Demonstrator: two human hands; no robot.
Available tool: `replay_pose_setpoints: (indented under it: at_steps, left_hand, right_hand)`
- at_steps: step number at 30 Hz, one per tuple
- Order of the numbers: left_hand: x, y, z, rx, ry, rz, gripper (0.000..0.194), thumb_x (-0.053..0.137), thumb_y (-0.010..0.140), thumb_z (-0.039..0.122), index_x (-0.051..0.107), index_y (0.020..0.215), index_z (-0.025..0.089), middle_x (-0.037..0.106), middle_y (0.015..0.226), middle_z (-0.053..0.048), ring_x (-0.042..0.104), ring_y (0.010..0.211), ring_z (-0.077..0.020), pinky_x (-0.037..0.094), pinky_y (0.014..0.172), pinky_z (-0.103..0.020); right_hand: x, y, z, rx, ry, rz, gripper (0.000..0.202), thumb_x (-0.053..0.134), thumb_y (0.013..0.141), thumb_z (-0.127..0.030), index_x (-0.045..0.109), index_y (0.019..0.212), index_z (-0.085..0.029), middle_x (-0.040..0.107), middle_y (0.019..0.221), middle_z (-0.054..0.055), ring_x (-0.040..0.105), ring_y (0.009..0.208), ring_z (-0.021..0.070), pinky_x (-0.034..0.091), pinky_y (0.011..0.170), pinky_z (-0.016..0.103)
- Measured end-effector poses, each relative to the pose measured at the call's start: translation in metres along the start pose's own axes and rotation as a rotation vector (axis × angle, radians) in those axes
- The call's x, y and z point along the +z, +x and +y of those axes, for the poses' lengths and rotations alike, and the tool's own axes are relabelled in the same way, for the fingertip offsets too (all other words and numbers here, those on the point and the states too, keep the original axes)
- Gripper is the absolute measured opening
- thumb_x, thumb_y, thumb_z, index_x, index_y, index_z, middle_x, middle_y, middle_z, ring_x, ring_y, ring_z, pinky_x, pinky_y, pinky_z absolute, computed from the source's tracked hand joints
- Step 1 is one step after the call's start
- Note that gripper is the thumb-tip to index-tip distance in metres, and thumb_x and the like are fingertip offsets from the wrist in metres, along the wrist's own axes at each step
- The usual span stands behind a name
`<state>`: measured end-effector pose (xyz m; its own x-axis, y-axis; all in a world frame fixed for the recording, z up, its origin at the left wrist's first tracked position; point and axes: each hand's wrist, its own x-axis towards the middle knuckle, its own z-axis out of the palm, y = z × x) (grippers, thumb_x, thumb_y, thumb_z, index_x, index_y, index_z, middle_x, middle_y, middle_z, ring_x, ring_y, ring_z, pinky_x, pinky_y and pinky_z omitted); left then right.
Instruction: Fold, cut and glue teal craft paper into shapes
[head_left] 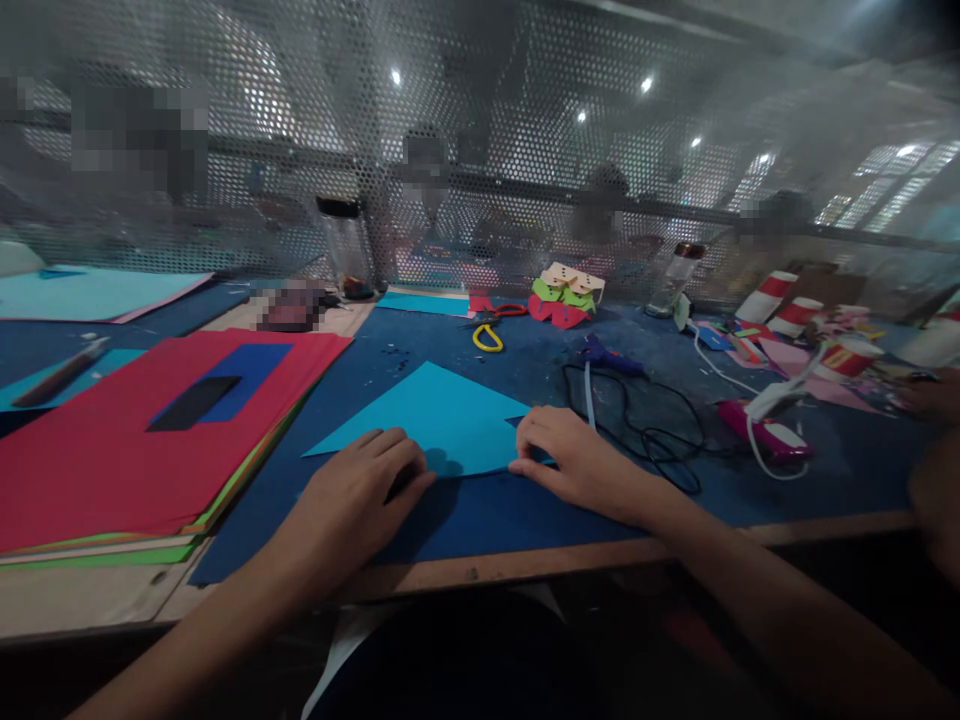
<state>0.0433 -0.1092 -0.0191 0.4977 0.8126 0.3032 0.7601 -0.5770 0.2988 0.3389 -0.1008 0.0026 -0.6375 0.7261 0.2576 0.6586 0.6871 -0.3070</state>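
A sheet of bright blue paper (442,420) lies on the dark blue table mat, folded into a roughly triangular shape with its point away from me. My left hand (360,495) is at its near left edge, fingers curled and thumb against the near edge. My right hand (570,460) pinches the right corner between thumb and fingers, where a small flap shows dark beneath. The fingertips of both hands are partly hidden. Beyond the paper lie yellow-handled scissors (488,338) and a red-handled tool (510,312).
Stacked coloured paper (97,450) lies to the left. A blue glue gun (611,357) with a black cord is at right, near a magenta device (772,435). Folded paper pieces (564,296) and a glass bottle (349,248) stand by the mesh screen. Another person's arm shows far right.
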Motion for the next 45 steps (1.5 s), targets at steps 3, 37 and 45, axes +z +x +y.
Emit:
replay_pose_setpoints:
  at_steps: [3, 37, 45]
  left_hand:
    - [0.000, 0.001, 0.001, -0.007, 0.006, -0.002, 0.024, 0.052, 0.101, 0.039, 0.059, 0.086, 0.022, 0.064, 0.091, -0.004, 0.059, 0.090, -0.0249, 0.042, 0.074, -0.035]
    - [0.013, 0.019, 0.015, -0.044, -0.046, -0.023, 0.020, 0.058, 0.097, 0.036, 0.064, 0.084, 0.022, 0.066, 0.089, -0.005, 0.060, 0.090, -0.0255, 0.042, 0.077, -0.036]
    - [0.012, 0.020, 0.014, -0.090, -0.112, -0.035, 0.016, 0.060, 0.093, 0.033, 0.067, 0.084, 0.022, 0.067, 0.088, -0.004, 0.060, 0.091, -0.0254, 0.042, 0.077, -0.035]
  right_hand:
    - [0.001, 0.000, 0.000, 0.003, -0.002, -0.001, 0.022, 0.061, 0.101, -0.036, 0.059, 0.088, -0.019, 0.063, 0.097, 0.006, 0.056, 0.094, 0.0204, 0.042, 0.088, 0.037]
    - [-0.001, 0.032, -0.024, -0.083, 0.016, -0.098, 0.013, 0.069, 0.096, -0.030, 0.074, 0.096, -0.018, 0.069, 0.096, 0.005, 0.062, 0.094, 0.0188, 0.043, 0.087, 0.032]
    - [0.009, 0.035, -0.022, -0.103, 0.012, -0.057, 0.012, 0.069, 0.096, -0.030, 0.073, 0.097, -0.019, 0.068, 0.095, 0.005, 0.060, 0.092, 0.0185, 0.042, 0.085, 0.032]
